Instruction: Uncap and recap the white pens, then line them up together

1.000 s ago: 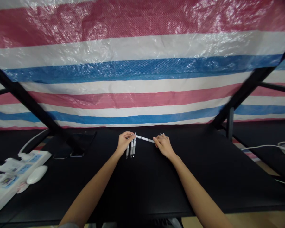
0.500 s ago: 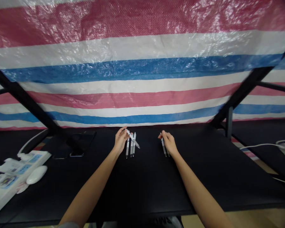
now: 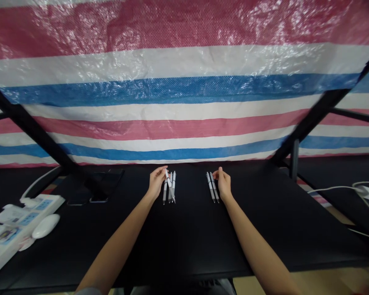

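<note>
On the black table [image 3: 184, 237] lie two groups of white-and-grey pens. My left hand [image 3: 156, 183] pinches one pen [image 3: 169, 185] by its top end and holds it slanted over the left group of pens [image 3: 169, 189]. To the right, two pens [image 3: 212, 187] lie side by side. My right hand [image 3: 224, 184] rests just right of them, with curled fingertips touching the top of the nearer pen.
A white power strip [image 3: 17, 219] and a white mouse [image 3: 45, 225] sit at the left edge. Two dark phones [image 3: 94, 190] lie left of my left hand. Black frame bars [image 3: 27, 125] cross in front of a striped tarp [image 3: 184, 82]. White cables [image 3: 341, 189] run at the right.
My left hand took the pen that both hands held and swung it over the left group. My right hand moved right to the pair of pens.
</note>
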The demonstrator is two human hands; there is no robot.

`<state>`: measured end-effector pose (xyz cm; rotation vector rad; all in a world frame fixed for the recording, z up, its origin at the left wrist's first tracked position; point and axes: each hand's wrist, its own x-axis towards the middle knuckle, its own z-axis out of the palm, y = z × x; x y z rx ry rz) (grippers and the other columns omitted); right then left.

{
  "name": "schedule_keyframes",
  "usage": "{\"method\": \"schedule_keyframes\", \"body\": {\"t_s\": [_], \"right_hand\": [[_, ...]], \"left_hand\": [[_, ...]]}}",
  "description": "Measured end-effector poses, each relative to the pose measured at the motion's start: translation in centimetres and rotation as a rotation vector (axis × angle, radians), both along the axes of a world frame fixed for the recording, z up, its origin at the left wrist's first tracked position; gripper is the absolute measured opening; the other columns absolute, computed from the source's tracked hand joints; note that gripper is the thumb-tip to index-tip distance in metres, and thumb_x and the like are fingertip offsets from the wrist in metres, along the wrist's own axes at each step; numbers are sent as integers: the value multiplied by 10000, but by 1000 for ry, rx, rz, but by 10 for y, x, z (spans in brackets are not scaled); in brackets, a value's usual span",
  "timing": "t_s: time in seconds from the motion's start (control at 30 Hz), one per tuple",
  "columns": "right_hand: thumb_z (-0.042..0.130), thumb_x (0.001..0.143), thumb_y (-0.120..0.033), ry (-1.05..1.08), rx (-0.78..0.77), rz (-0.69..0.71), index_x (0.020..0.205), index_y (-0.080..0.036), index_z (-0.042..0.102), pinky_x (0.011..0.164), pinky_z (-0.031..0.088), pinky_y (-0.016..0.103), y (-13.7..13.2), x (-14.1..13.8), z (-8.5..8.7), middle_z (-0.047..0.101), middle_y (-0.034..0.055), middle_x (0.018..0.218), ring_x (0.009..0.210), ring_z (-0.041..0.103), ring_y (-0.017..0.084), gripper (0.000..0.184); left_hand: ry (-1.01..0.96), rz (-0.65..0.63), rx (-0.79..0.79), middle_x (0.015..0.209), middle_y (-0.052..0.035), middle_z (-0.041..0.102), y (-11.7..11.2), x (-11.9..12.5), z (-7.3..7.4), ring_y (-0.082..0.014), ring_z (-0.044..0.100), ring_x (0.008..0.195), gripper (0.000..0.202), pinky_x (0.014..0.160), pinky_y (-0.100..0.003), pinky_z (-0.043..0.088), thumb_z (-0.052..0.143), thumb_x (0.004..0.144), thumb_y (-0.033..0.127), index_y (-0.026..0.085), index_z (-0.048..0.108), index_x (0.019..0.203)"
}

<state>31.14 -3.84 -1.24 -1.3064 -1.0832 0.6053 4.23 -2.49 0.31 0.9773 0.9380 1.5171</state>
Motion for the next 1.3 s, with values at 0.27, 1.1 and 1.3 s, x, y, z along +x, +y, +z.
{"method": "schedule_keyframes", "body": {"t_s": [0.27,1.1,1.3], "right_hand": [[459,721,-724,170,-2,57,548,-174,548,422,240,240,15,6,6,368,-34,453,426,328,86,584],[482,715,-705,139,-35,139,546,-181,531,383,170,239,24,8,5,299,-64,414,375,249,68,552],[495,717,-691,149,-30,131,539,-183,530,381,186,240,24,7,5,309,-62,405,375,261,70,539]], "left_hand": [[213,-11,57,740,-26,651,-3,4,1,-131,589,655,280,645,-247,456,653,711,384,168,687,886],[203,-90,-18,663,-34,682,20,8,7,-154,600,602,235,569,-253,447,728,607,323,154,711,771],[199,-91,-14,663,-30,677,19,7,7,-145,588,581,264,543,-245,436,711,635,329,156,718,833]]}}
